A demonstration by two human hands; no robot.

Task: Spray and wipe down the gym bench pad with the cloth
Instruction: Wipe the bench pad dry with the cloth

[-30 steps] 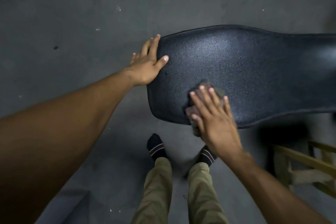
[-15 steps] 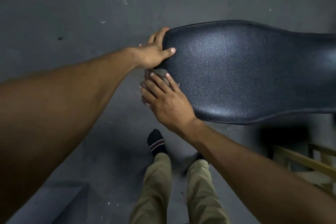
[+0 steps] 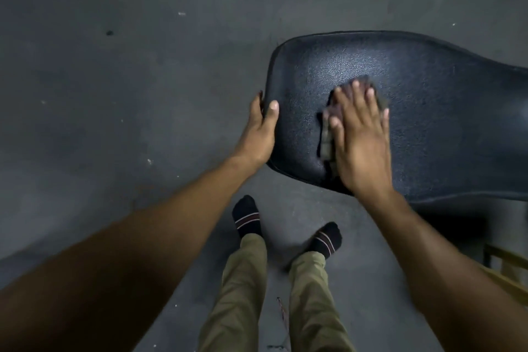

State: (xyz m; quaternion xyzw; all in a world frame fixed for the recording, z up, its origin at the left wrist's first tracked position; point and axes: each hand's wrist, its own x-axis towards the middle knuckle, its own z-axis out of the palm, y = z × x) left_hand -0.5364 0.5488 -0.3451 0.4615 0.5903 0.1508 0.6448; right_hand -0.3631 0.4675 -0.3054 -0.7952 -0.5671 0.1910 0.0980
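Note:
The black textured bench pad (image 3: 428, 111) fills the right half of the head view, its rounded end pointing left. My left hand (image 3: 258, 134) grips that rounded end, thumb on top and fingers curled under the edge. My right hand (image 3: 361, 134) lies flat on the pad's top and presses a small grey cloth (image 3: 327, 137) against it. Most of the cloth is hidden under the palm; only its left edge and a bit by the fingertips show. No spray bottle is in view.
Dark grey concrete floor (image 3: 128, 80) surrounds the pad. My feet in black striped socks (image 3: 247, 217) stand just below the pad's end. A wooden frame (image 3: 505, 263) sits at the lower right, under the pad's near side.
My right hand slid the cloth from the pad's rounded end edge onto the top surface, to the right. My left hand shifted down along the end edge, still gripping it.

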